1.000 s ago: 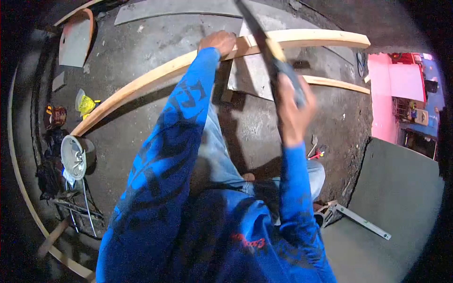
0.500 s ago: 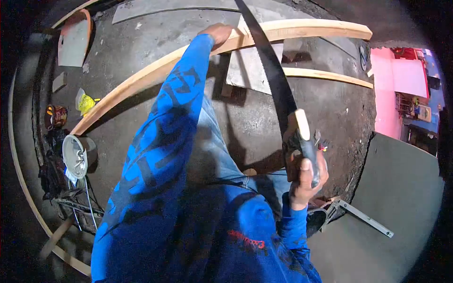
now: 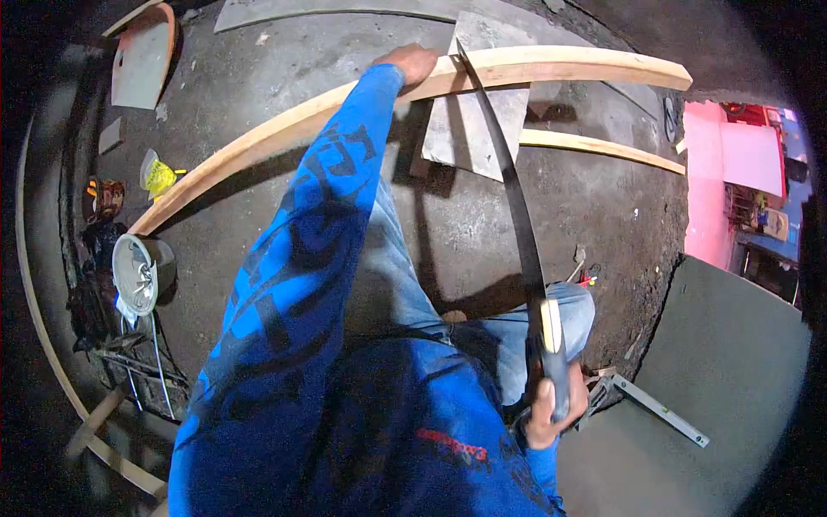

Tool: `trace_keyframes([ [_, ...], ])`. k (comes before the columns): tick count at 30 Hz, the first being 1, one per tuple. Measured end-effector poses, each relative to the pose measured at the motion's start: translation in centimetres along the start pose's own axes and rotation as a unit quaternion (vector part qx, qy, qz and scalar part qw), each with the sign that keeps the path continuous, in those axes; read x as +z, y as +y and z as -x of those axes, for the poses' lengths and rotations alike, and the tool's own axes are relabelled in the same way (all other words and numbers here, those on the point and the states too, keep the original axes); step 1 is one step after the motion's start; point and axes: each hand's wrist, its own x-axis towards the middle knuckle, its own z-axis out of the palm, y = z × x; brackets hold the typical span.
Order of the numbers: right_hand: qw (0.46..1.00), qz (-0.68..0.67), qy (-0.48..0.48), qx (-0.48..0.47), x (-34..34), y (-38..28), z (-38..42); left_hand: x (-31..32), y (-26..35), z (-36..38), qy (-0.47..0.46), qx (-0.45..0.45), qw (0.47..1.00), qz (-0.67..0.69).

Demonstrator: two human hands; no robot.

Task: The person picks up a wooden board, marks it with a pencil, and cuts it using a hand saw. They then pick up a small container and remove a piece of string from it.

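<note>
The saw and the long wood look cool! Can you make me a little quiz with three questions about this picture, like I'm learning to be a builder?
1. True or false: the left hand is up in the air, away from the long piece of wood.
2. Pick one. What holds the handle of the saw?
A) the left hand
B) the right hand
C) a foot
3. Fill in the missing word: near one end of the long piece of wood, a round, pale ______ has some things inside it.

Key: 1 false, it is on the wood; 2 B; 3 bucket.
</note>
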Motion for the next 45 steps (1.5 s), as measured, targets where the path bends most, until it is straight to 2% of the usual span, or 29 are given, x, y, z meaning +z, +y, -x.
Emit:
trace_keyframes([
  [1,1.0,0.001,-0.005,0.001,-0.5,0.2,0.2,0.9,-0.7,-0.8,-0.007,-0.019,1.0,0.004],
  [2,0.997,-0.033,-0.062,0.032,-1.3,0.7,0.3,0.3,-0.2,0.4,-0.008,-0.022,1.0,0.005],
  [3,0.989,-0.066,-0.116,0.06,-1.3,0.3,-0.3,-0.9,1.2,2.2,0.036,-0.031,0.999,-0.003],
  [4,0.992,-0.079,-0.083,0.046,0.3,0.3,-2.2,-1.7,2.6,3.6,0.078,-0.035,0.996,-0.011],
  [5,0.994,-0.089,-0.048,0.034,3.5,-0.7,-6.0,-1.6,3.2,4.1,0.074,-0.03,0.997,-0.008],
  [6,0.995,-0.091,-0.017,-0.039,6.2,-0.1,-8.6,-1.5,3.5,4.6,0.079,-0.044,0.995,-0.031],
  [7,0.992,-0.122,0.014,-0.033,8.7,-0.2,-10.5,-1.8,3.9,5.1,0.087,-0.059,0.993,-0.058],
  [9,0.986,-0.159,-0.042,-0.035,12.7,-0.8,-14.0,-3.2,5.4,7.1,0.08,-0.074,0.994,-0.018],
  [12,0.989,-0.124,-0.06,-0.045,13.2,-0.8,-14.0,-3.2,5.3,7.7,0.095,-0.089,0.991,0.015],
  [15,0.99,-0.132,-0.036,-0.041,8.6,0.7,-8.6,-3.2,5.0,7.2,0.101,-0.088,0.99,0.035],
  [18,0.988,-0.138,-0.018,0.068,4.2,1.4,-3.4,-3.5,5.7,8.2,0.106,-0.106,0.988,0.025],
  [19,0.992,-0.1,0.041,0.059,3.5,1.1,-2.0,-3.2,5.5,8.2,0.107,-0.105,0.988,0.024],
  [20,0.999,-0.003,0.053,-0.004,1.9,1.3,-1.3,-3.3,5.7,8.3,0.111,-0.101,0.989,0.02],
  [21,0.996,-0.048,0.055,0.055,0.9,1.6,-0.2,-3.3,5.9,8.4,0.115,-0.095,0.989,0.015],
  [23,0.988,-0.068,0.12,0.071,-0.4,1.5,0.8,-2.9,5.9,9.0,0.137,-0.067,0.988,0.005],
  [26,0.978,-0.116,0.145,0.098,-0.9,1.0,0.0,-1.9,6.4,9.6,0.246,-0.065,0.966,-0.032],
  [27,0.983,-0.068,0.153,0.073,-1.1,1.4,-0.4,-1.7,6.8,10.1,0.248,-0.06,0.966,-0.034],
  [29,0.963,-0.116,0.224,0.091,0.0,0.9,-1.1,-1.4,7.4,11.3,0.262,-0.063,0.962,-0.047],
  [31,0.976,-0.133,0.158,0.074,-1.4,2.9,-1.0,-0.6,7.3,11.8,0.299,-0.044,0.952,-0.053],
  [32,0.96,-0.201,0.17,0.099,-1.2,2.9,-1.0,-0.1,7.2,11.9,0.334,-0.027,0.941,-0.045],
  [33,0.963,-0.196,0.161,0.087,-1.5,3.4,-1.2,0.3,7.1,12.0,0.366,-0.009,0.93,-0.036],
  [40,0.957,-0.193,0.186,0.108,-1.2,5.3,-1.1,2.7,7.8,14.2,0.42,0.051,0.9,-0.104],
  [45,0.961,-0.183,0.174,0.111,-1.3,5.7,-0.9,3.1,7.6,15.0,0.389,0.051,0.914,-0.1],
])
